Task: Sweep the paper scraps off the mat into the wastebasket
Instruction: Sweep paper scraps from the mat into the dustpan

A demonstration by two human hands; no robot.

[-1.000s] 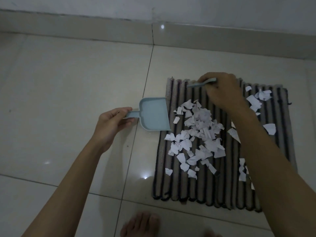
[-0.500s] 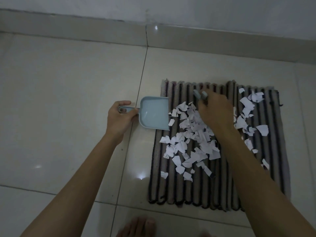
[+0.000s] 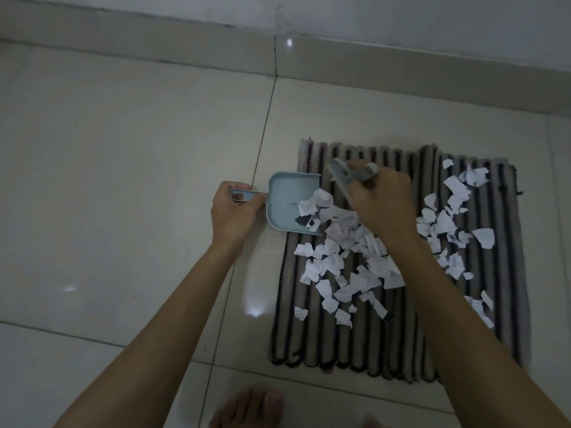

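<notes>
A striped mat [image 3: 346,344] lies on the tiled floor, strewn with several white paper scraps [image 3: 352,267]. My left hand [image 3: 231,211] grips the handle of a small light-blue dustpan [image 3: 282,199], whose open mouth rests on the mat's left edge. A few scraps lie in the pan's mouth. My right hand [image 3: 383,202] is closed on a small grey-blue brush [image 3: 343,177], held over the scraps just right of the pan. More scraps [image 3: 454,208] lie on the mat's right side. No wastebasket is in view.
Pale floor tiles [image 3: 123,180] spread out to the left. A tiled skirting and wall [image 3: 370,66] run along the back. Bare toes [image 3: 247,406] show at the bottom edge, near the mat's front.
My right hand swept the brush from the mat's far edge toward the dustpan, pushing scraps leftward. Some scraps now lie in the pan's mouth. The left hand brought the pan against the mat.
</notes>
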